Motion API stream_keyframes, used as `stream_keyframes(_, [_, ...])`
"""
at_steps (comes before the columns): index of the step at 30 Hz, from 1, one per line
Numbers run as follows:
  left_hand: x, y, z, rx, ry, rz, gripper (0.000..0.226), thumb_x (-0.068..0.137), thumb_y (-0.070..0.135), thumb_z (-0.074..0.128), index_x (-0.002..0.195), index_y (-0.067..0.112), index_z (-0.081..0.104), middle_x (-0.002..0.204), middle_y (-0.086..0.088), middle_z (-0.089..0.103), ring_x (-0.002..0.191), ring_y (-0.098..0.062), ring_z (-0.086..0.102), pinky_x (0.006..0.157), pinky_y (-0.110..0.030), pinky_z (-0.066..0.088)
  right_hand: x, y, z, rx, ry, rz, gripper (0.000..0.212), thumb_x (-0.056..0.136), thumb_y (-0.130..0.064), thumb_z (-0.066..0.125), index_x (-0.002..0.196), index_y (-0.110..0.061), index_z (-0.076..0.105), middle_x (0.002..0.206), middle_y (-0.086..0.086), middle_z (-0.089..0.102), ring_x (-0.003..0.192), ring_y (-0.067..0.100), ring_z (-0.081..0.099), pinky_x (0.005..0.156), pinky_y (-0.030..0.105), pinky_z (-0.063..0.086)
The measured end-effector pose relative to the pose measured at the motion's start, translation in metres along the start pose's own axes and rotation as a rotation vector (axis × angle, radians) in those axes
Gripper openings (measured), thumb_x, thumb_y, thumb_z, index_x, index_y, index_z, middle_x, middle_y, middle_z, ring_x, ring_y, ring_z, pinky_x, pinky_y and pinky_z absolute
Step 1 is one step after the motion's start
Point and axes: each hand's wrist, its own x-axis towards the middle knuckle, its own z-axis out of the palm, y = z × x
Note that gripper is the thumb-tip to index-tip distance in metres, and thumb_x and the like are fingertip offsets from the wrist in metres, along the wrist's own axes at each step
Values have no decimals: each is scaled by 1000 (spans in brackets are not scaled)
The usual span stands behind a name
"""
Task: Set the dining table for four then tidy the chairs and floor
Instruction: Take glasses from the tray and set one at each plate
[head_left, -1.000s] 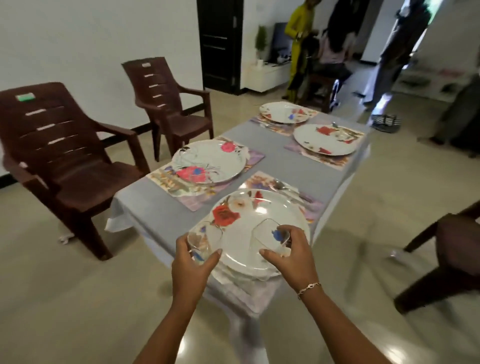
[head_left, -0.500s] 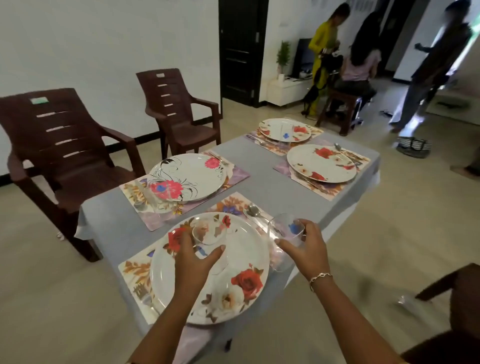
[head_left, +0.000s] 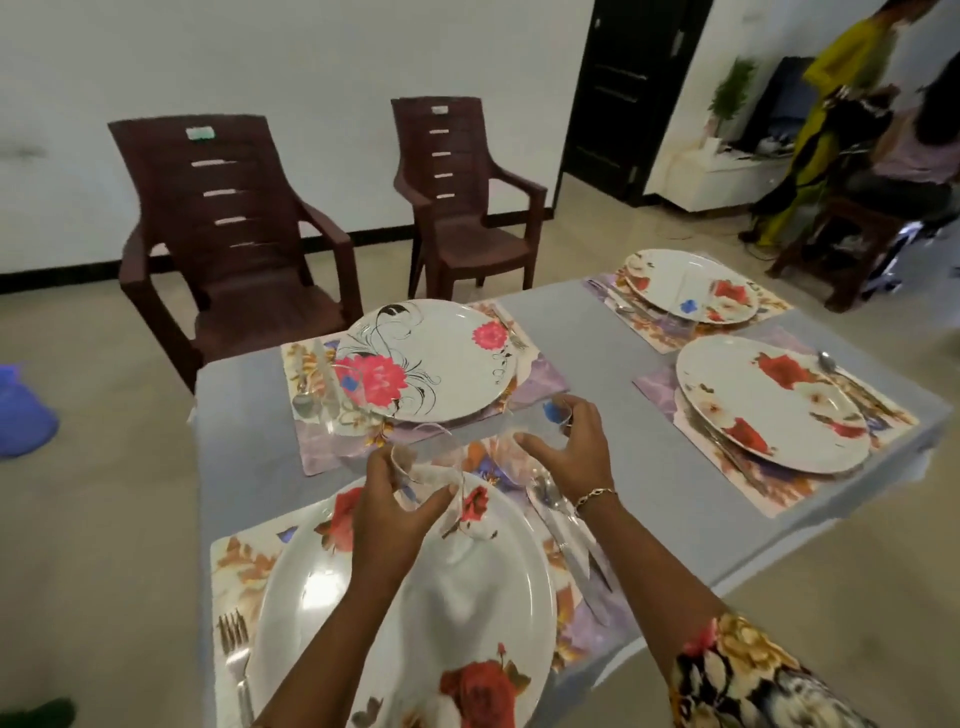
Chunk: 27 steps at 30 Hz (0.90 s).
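1. The left hand grips a clear glass over the far rim of the nearest plate;
2. The right hand grips a second glass, blue-marked, just beyond a spoon;
3. The grey surface carries four flowered plates on placemats; a fork lies left of the nearest plate;
4. A brown chair and another chair stand by the white wall.
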Motion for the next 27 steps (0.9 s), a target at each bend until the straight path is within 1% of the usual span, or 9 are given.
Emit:
stream_keyframes(5, [10, 2, 12, 31, 54, -29, 54, 70, 9, 80, 110, 23, 46, 106, 5, 58, 99, -15, 56, 76, -9, 40, 20, 19, 21, 19, -80, -4, 52, 70, -19, 80, 111, -5, 51, 103, 1, 44, 94, 15, 49, 86, 29, 44])
stream_keyframes(11, [9, -1, 24, 81, 90, -49, 55, 69, 10, 81, 113, 19, 49, 109, 2, 60, 101, -16, 57, 77, -12, 41, 27, 34, 27, 54, -183, 11, 60, 69, -23, 80, 118, -8, 49, 110, 2, 49, 99, 14, 51, 85, 21, 41])
stream_keyframes(15, [3, 2, 40, 85, 96, -90, 58, 68, 13, 82, 116, 18, 50, 113, 1, 60, 104, -17, 57, 78, -13, 43, 34, 40, 23, 47, -276, -14, 67, 70, -28, 79, 126, -10, 46, 122, 8, 48, 110, 19, 51, 93, 28, 44])
stream_keyframes(16, [0, 4, 45, 85, 96, -97, 59, 67, 15, 83, 117, 19, 50, 113, 2, 61, 104, -16, 58, 78, -15, 44, 35, 41, 20, 47, -308, -22, 69, 71, -29, 79, 128, -11, 45, 122, 7, 47, 111, 18, 50, 95, 30, 44])
stream_keyframes(18, [-5, 7, 56, 89, 94, -81, 62, 63, 25, 86, 115, 22, 51, 108, 10, 61, 101, -10, 59, 80, -17, 45, 38, 46, 11, 56, -343, -46, 72, 71, -28, 79, 132, -13, 43, 116, 1, 43, 108, 12, 46, 96, 25, 42])
stream_keyframes(21, [-17, 21, 79, 99, 88, -48, 64, 57, 44, 77, 113, 27, 51, 102, 22, 59, 96, 3, 58, 76, -8, 43, 40, 61, -13, 67, -359, -60, 71, 73, -26, 77, 133, -11, 41, 113, -1, 40, 104, 10, 46, 95, 19, 39])
stream_keyframes(24, [-26, 36, 115, 106, 92, -18, 62, 54, 56, 73, 107, 34, 50, 100, 22, 61, 93, 4, 59, 73, -4, 43, 43, 84, -49, 93, -349, -87, 63, 75, -20, 76, 129, -9, 44, 112, 1, 44, 103, 11, 49, 92, 15, 38])
stream_keyframes(25, [-28, 40, 130, 116, 95, -11, 59, 57, 53, 77, 105, 33, 50, 100, 21, 62, 94, 2, 60, 74, -3, 42, 44, 92, -64, 102, -350, -94, 61, 75, -19, 75, 128, -8, 45, 112, 1, 45, 103, 11, 50, 91, 14, 38])
stream_keyframes(27, [-31, 49, 167, 129, 94, -17, 56, 64, 34, 84, 108, 29, 49, 106, 11, 62, 99, -7, 60, 80, -7, 43, 47, 109, -97, 113, -365, -109, 60, 75, -18, 74, 127, -8, 46, 112, 0, 46, 104, 12, 51, 92, 14, 40])
